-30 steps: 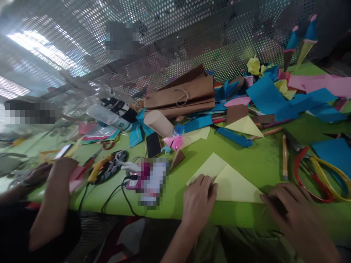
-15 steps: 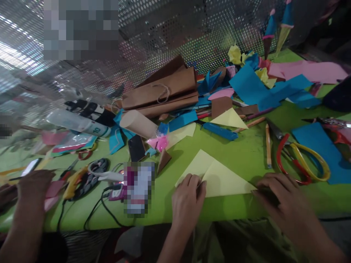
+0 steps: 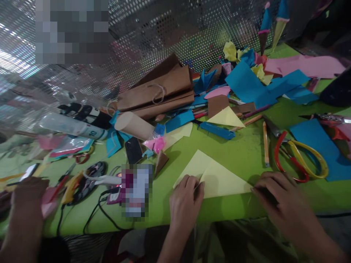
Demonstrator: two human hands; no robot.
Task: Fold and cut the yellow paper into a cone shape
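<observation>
Counter (image 3: 161, 215): The green surface is running beneath both hands' fingers, carrying paper and tools.
Brown paper (image 3: 164, 84): The folded stack is lying beyond the left fingers (image 3: 189, 180), string looped on top, seemingly keeping it bundled.
Yellow sheet (image 3: 227, 180): Folded paper is resting under the left fingers and reaching the right ones, a pose apparently keeping it flat and taut.
Clear bottle (image 3: 65, 124): It is lying far left of the left fingers, showing a readable "10".
Scissors (image 3: 325, 168): Red and yellow handles are sitting just beyond the right fingers (image 3: 267, 182), probably for easy reach.
Left fingers: They are bunching narrowly, pressing the sheet; whether they are pinching it, one cannot tell.
Right fingers: They are closing narrowly on its corner, likely steadying it.
</observation>
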